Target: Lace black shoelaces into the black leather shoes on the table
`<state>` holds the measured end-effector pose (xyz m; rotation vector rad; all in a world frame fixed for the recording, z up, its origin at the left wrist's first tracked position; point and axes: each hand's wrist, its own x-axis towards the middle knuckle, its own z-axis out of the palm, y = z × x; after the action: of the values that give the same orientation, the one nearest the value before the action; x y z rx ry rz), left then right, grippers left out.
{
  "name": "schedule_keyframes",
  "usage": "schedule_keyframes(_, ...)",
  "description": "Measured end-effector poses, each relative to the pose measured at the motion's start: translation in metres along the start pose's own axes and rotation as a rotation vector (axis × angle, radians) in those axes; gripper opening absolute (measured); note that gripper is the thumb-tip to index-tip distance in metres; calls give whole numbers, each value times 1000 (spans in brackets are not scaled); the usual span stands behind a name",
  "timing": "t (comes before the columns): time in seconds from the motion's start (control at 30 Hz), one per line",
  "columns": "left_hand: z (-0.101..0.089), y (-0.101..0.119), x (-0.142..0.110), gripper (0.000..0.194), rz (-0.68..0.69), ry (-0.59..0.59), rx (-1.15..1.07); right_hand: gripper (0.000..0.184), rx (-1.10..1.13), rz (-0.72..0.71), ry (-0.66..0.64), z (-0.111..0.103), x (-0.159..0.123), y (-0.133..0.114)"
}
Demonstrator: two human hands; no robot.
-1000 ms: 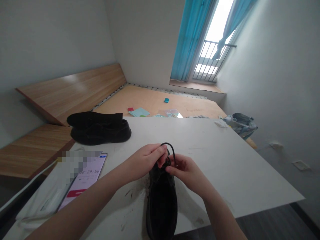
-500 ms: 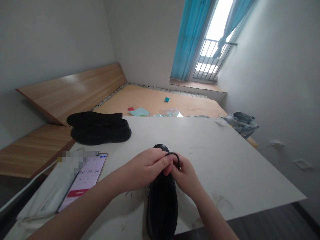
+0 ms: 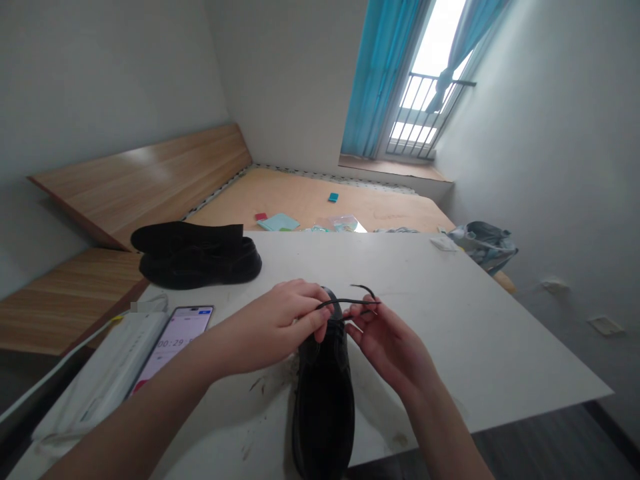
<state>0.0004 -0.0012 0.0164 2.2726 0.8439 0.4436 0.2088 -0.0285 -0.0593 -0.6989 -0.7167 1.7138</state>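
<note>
A black shoe (image 3: 325, 407) lies on the white table with its toe pointing away from me and its opening nearest me. Over its front part my left hand (image 3: 295, 317) pinches a black shoelace (image 3: 353, 301). My right hand (image 3: 387, 337), to the right of the toe, grips the same lace between thumb and fingers. The lace runs taut between both hands, and a loose end curls up above my right fingers. My left hand hides part of the shoe's upper and toe.
Another black shoe (image 3: 200, 267) with a dark insole-like piece (image 3: 187, 233) on it sits at the table's back left. A phone (image 3: 185, 330) showing a timer lies beside a white box (image 3: 113, 367) with a cable. Beyond the white table (image 3: 480, 320) is a bed board (image 3: 300, 190) with small items.
My hands have moved apart, the right one going rightward. The lace, looped between my fingers before, is now stretched across with a free end showing.
</note>
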Motion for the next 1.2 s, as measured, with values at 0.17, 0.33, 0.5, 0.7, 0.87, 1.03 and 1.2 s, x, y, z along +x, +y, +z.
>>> schedule_keyframes(0.17, -23, -9, -13, 47, -319, -225, 70, 21, -149, -25, -53, -16, -16, -15)
schedule_keyframes(0.33, -30, -30, -19, 54, -649, -388, 210, 27, -611, -20, 103, -50, -18, -16)
schedule_keyframes(0.5, -18, -40, -15, 52, -587, -102, 359, 36, -1195, -368, 259, -57, -19, -10)
schedule_keyframes(0.7, 9, -22, -8, 20, -198, -202, 324, 9, -1462, -367, -80, -21, -22, 0)
schedule_keyframes(0.87, 20, -15, -1, 24, -94, -170, 373, 12, -1428, -429, -124, -7, -16, 5)
schedule_keyframes(1.03, 16, -12, -1, 23, -116, -201, 403, 15, -1406, -449, -133, -11, -18, -1)
schedule_keyframes(1.2, 12, -15, -4, 18, -204, -254, 351, 13, -1336, -316, -90, -20, -24, -2)
